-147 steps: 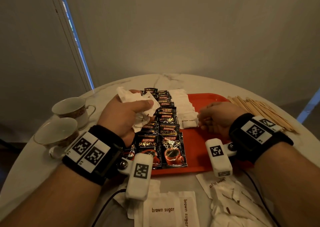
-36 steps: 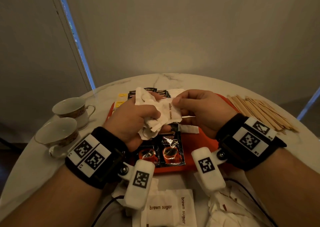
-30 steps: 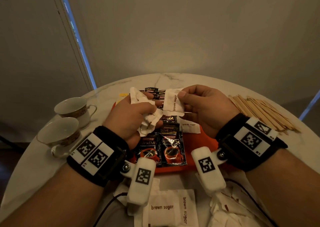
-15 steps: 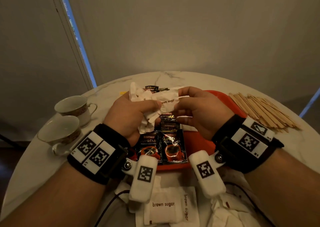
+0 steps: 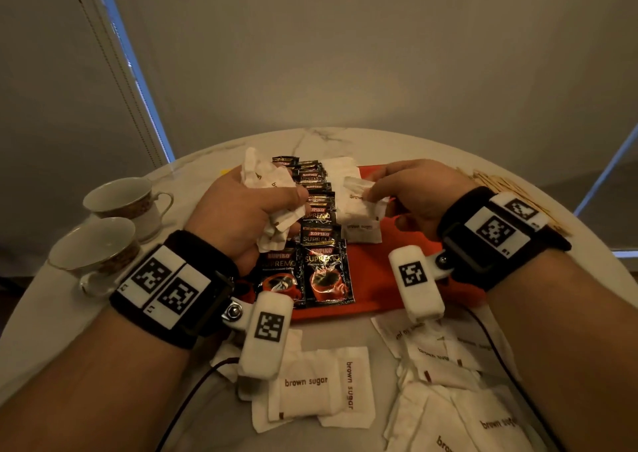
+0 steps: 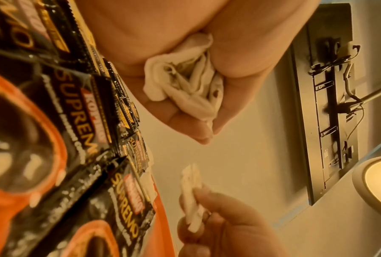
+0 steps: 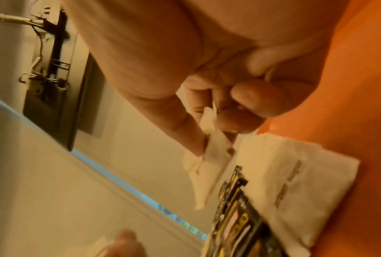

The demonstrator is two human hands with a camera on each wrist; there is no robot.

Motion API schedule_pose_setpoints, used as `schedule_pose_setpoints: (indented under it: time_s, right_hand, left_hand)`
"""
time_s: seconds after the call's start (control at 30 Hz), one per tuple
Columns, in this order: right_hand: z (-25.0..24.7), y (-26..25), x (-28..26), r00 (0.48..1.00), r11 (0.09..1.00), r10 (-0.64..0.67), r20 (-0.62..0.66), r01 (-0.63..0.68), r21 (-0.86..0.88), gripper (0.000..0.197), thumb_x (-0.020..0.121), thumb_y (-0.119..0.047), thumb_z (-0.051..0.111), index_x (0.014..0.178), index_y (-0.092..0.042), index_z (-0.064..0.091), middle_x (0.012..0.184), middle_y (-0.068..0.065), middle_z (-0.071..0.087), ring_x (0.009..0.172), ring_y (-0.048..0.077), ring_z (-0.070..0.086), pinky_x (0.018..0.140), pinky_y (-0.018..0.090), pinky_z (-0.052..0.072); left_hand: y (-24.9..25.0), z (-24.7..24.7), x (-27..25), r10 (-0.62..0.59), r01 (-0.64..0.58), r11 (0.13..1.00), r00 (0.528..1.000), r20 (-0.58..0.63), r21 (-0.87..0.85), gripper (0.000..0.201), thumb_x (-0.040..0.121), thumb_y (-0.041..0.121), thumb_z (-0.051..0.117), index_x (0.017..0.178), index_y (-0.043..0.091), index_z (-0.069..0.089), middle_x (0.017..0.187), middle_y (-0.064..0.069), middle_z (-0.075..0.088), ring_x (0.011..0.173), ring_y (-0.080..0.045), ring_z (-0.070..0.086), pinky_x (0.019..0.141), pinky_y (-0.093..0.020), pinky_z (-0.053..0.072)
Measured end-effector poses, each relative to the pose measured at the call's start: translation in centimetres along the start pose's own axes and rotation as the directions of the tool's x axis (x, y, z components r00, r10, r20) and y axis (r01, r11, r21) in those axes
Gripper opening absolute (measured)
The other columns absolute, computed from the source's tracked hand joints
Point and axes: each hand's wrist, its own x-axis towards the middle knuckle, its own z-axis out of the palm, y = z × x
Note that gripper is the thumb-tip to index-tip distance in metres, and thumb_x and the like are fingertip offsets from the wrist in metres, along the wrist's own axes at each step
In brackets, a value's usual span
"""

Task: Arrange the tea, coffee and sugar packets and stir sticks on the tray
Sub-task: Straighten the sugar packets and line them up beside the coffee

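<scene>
Coffee packets [image 5: 312, 241] laid — our left hand [image 5: 238, 217] grips spare sugar packets [image 5: 267, 189], right hand [image 5: 411, 192] pinches one — stir sticks [image 5: 511, 189] remain off the tray [image 5: 379, 279].

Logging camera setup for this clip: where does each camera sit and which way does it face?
Head: looks down at the tray; both forearms, left hand, right hand show.
Left wrist: under the left hand, facing along the palm at its sugar packets.
Right wrist: under the right hand, facing its single packet.
Shared: all three views show the coffee packets.
</scene>
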Motion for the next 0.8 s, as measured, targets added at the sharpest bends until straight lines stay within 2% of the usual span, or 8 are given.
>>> schedule_pose_setpoints:
  time_s: [0.13,0.33,0.43,0.57,0.63,0.7,0.73,0.8]
  right_hand:
    - [-0.3,0.8,0.5,0.99,0.988,0.141,-0.018,-0.142,-0.058,0.007,0.086,-0.007,0.072,0.092,-0.005,0.069,0.1,0.017,0.066,0.069,0.022,0.053,0.053,0.029,0.041]
    - [0.1,1.1,0.6,0.979,0.965,0.203,0.01,-0.199,-0.172,0.016,0.089,-0.01,0.073,0.102,-0.001,0.072,0.09,0.015,0.064,0.06,0.018,0.051,0.049,0.025,0.041]
    - [0.2,1.1,0.6,0.982,0.965,0.189,0.023,-0.181,-0.19,0.014,0.088,-0.009,0.073,0.1,-0.003,0.075,0.093,0.016,0.066,0.066,0.021,0.054,0.053,0.026,0.044]
    - [0.2,1.0,0.5,0.99,0.977,0.137,0.042,-0.128,-0.173,0.019,0.091,-0.014,0.072,0.108,-0.005,0.074,0.109,0.02,0.072,0.079,0.026,0.059,0.073,0.034,0.051]
    - [0.1,0.7,0.4,0.998,0.987,0.065,0.005,-0.063,-0.147,0.017,0.092,-0.013,0.071,0.107,-0.005,0.072,0.11,0.019,0.07,0.078,0.026,0.06,0.073,0.035,0.054]
    - [0.2,0.4,0.2,1.0,0.993,0.001,-0.018,-0.003,-0.114,0.009,0.093,-0.01,0.069,0.101,-0.007,0.072,0.102,0.017,0.067,0.076,0.024,0.062,0.065,0.032,0.056]
    - [0.3,0.3,0.1,1.0,0.996,-0.003,0.004,0.003,-0.086,0.008,0.094,-0.009,0.068,0.101,-0.007,0.072,0.098,0.015,0.066,0.074,0.022,0.063,0.062,0.031,0.057]
    - [0.8,0.3,0.0,0.995,0.998,0.047,0.091,-0.044,-0.036,0.014,0.096,-0.008,0.065,0.109,-0.004,0.069,0.089,0.011,0.064,0.067,0.018,0.065,0.064,0.033,0.061]
  left_hand:
    - [0.1,0.0,0.0,-0.038,0.038,0.999,0.999,-0.016,0.015,0.04,0.081,0.005,0.081,0.115,0.012,0.062,0.078,-0.013,0.074,0.054,-0.023,0.065,0.038,-0.021,0.042]
    - [0.3,0.1,-0.2,-0.033,0.033,0.999,0.999,-0.011,0.009,0.031,0.085,0.003,0.077,0.111,0.01,0.061,0.074,-0.013,0.073,0.049,-0.021,0.062,0.036,-0.019,0.04]
    - [0.3,0.0,-0.1,-0.019,0.019,1.0,1.0,-0.003,0.014,0.03,0.086,0.002,0.076,0.111,0.006,0.06,0.069,-0.011,0.072,0.048,-0.021,0.062,0.035,-0.02,0.039]
    - [0.3,0.0,-0.1,-0.014,0.014,1.0,1.0,0.011,0.0,0.028,0.085,0.002,0.076,0.108,0.009,0.061,0.071,-0.011,0.073,0.054,-0.022,0.063,0.043,-0.023,0.045]
    - [0.3,-0.1,0.0,-0.024,0.024,1.0,1.0,0.009,0.0,0.03,0.086,0.002,0.076,0.11,0.008,0.061,0.073,-0.013,0.072,0.051,-0.022,0.063,0.041,-0.023,0.044]
    - [0.3,-0.1,0.1,-0.029,0.029,1.0,1.0,0.003,0.001,0.031,0.085,0.001,0.076,0.111,0.008,0.061,0.074,-0.013,0.071,0.054,-0.022,0.065,0.047,-0.025,0.046]
    - [0.2,-0.2,0.2,-0.033,0.033,0.999,0.999,0.001,0.0,0.03,0.085,0.002,0.077,0.11,0.008,0.061,0.074,-0.013,0.071,0.055,-0.023,0.066,0.052,-0.026,0.047]
    - [0.1,-0.1,0.1,-0.049,0.049,0.999,0.999,0.005,0.01,0.026,0.087,0.004,0.076,0.108,0.009,0.062,0.074,-0.013,0.071,0.053,-0.021,0.065,0.049,-0.024,0.046]
